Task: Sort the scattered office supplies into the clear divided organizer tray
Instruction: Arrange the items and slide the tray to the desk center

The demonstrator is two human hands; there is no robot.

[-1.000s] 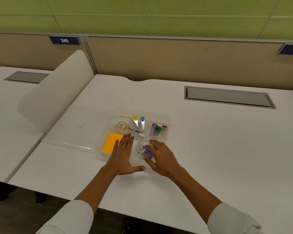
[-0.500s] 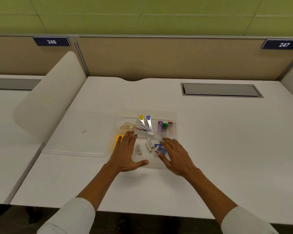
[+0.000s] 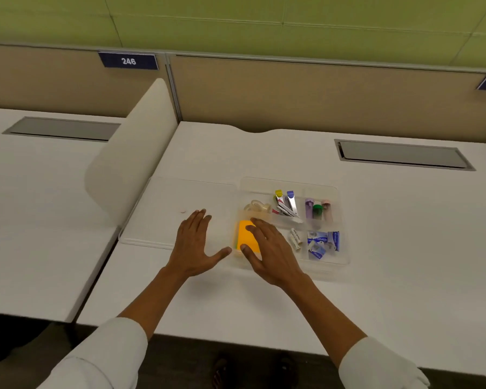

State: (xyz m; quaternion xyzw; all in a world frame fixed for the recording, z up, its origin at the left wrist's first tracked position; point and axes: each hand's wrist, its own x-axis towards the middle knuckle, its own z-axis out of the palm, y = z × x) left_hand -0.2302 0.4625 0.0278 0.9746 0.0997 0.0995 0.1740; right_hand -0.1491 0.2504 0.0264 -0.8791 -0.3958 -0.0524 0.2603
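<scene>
A person in white sleeves leans over a white desk [image 3: 390,248], both hands spread flat and gripping nothing. The clear organizer tray [image 3: 345,259] sits on the desk in front of the person, and everything else is placed here relative to it. The right hand [image 3: 270,254] lies over the tray's near left corner, fingers open and splayed, partly covering an orange sticky-note pad [image 3: 246,238] in the near left compartment. The left hand [image 3: 194,245] rests just left of the tray, fingers extended and thumb stretched toward it, on a flat clear lid [image 3: 163,211] that lies against the tray's left side.

Inside the tray, a roll of clear tape [image 3: 257,206] occupies the far left compartment, behind the pad. The far middle compartment holds metal clips [image 3: 288,204] with yellow and blue tips. Three small tubes [image 3: 317,210], purple, green and pink, stand side by side in the far right compartment. A white eraser [image 3: 295,239] lies in the near middle compartment, and small blue-and-white boxes [image 3: 321,244] fill the near right one.

Behind the tray, a grey cable hatch [image 3: 404,154] is set into the desk; a tan partition carries a number plate [image 3: 128,61] reading 246.
</scene>
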